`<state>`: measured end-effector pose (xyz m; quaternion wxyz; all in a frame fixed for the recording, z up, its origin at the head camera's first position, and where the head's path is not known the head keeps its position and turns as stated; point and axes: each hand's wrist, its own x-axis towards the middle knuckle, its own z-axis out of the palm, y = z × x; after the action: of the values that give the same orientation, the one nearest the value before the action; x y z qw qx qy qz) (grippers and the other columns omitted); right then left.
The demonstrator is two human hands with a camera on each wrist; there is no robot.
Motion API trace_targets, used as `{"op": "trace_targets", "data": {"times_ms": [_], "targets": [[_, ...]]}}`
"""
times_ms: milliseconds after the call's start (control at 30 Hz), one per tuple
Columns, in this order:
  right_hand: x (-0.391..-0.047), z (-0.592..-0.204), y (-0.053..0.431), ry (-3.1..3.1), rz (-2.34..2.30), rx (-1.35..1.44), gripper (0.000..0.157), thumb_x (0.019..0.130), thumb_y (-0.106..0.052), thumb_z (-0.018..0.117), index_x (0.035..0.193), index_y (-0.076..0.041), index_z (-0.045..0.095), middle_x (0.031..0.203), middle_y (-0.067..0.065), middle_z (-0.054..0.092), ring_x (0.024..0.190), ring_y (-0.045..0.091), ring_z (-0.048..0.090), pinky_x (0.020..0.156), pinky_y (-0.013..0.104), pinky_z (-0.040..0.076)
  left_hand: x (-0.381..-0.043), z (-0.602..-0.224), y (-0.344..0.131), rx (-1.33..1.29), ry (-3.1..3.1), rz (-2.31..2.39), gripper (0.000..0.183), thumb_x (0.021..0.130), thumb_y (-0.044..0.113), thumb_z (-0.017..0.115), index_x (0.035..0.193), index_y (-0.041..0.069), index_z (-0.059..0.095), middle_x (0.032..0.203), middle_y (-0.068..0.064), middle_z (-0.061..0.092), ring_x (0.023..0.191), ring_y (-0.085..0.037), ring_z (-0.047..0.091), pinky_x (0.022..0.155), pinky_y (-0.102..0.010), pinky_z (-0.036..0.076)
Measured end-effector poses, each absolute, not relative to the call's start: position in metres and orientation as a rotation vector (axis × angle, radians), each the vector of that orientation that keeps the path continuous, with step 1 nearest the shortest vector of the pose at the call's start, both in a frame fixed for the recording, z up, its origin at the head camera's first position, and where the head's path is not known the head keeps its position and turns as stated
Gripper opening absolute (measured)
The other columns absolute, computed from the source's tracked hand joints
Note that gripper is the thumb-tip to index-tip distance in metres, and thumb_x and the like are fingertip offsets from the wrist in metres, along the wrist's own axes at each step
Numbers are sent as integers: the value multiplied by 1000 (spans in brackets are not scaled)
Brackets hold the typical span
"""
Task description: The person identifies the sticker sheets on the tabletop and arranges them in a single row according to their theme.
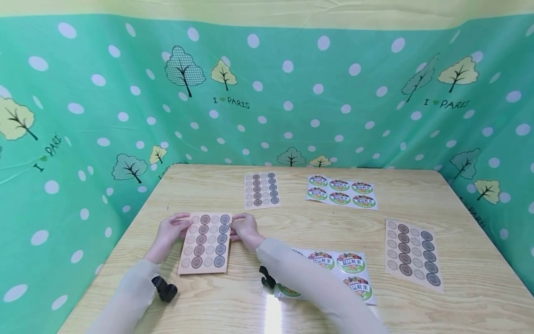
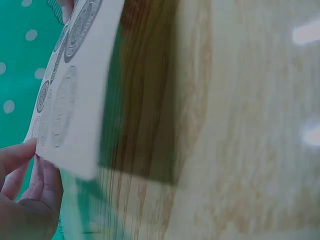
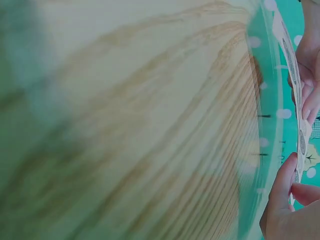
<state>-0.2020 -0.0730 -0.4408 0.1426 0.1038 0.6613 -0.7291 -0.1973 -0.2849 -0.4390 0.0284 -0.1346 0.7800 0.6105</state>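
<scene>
Both hands hold a sheet of round stickers by its upper side edges, over the left part of the table. The sheet is tan, with columns of pale, brown and grey circles. My left hand pinches its left edge between thumb and fingers; in the left wrist view the fingers sit at a corner, and the sheet is raised with its shadow on the wood. On the opposite edge my right hand pinches the sheet, thumb on the front. The right wrist view shows the sheet nearly edge-on.
A similar sticker sheet lies at the back, another sheet at the right. A sheet of oval fruit labels lies at the back right; a second label sheet is partly under the right sleeve. A green curtain encloses the table.
</scene>
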Motion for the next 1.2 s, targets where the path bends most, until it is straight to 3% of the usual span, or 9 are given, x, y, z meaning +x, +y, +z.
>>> {"op": "trace_targets", "data": {"times_ms": [267, 433, 633, 667, 867, 1033, 1200], "targets": [[-209, -442, -86, 1930, -2146, 291, 27, 76, 10, 56, 103, 4, 55, 73, 14, 61, 53, 14, 56, 55, 30, 54, -210, -440, -296, -427, 2418, 1873, 42, 84, 11, 58, 121, -6, 46, 73, 8, 64, 63, -3, 60, 59, -19, 51], [-213, -443, -93, 1930, -2144, 270, 36, 72, 14, 55, 107, 4, 55, 77, 15, 60, 56, 16, 58, 59, 31, 55, -219, -440, -304, -402, 2419, 1881, 37, 84, 11, 57, 118, -3, 51, 71, 10, 63, 63, -2, 59, 58, -18, 51], [-218, -448, -102, 1930, -2101, 232, 49, 70, 16, 57, 116, -1, 53, 77, 13, 61, 59, 20, 62, 56, 28, 54, -221, -437, -311, -390, 2438, 1811, 42, 87, 9, 54, 125, -3, 44, 79, 7, 63, 66, -1, 59, 62, -19, 52], [-219, -449, -103, 1933, -2090, 217, 52, 70, 16, 57, 118, -1, 52, 77, 13, 61, 59, 20, 62, 55, 28, 54, -221, -435, -312, -384, 2452, 1797, 45, 87, 8, 53, 127, -8, 40, 81, 5, 64, 66, -1, 59, 62, -20, 52], [-224, -449, -106, 1935, -2016, 137, 65, 67, 19, 56, 127, -2, 44, 74, 15, 63, 56, 18, 61, 53, 27, 54, -223, -436, -316, -365, 2475, 1745, 45, 86, 1, 51, 128, -7, 38, 91, -6, 64, 66, -3, 60, 65, -21, 52], [-225, -449, -110, 1957, -1951, 113, 69, 66, 20, 55, 130, -3, 41, 71, 13, 62, 53, 16, 59, 52, 25, 53, -226, -436, -317, -374, 2474, 1694, 47, 84, -5, 50, 129, -6, 37, 96, -12, 60, 68, -3, 58, 64, -21, 52], [-226, -450, -113, 2022, -1894, 107, 71, 67, 21, 55, 131, -3, 39, 68, 12, 60, 54, 18, 60, 50, 25, 53, -229, -439, -319, -345, 2498, 1648, 49, 82, -9, 47, 130, -6, 36, 110, -27, 53, 69, -4, 58, 63, -20, 51]]}}
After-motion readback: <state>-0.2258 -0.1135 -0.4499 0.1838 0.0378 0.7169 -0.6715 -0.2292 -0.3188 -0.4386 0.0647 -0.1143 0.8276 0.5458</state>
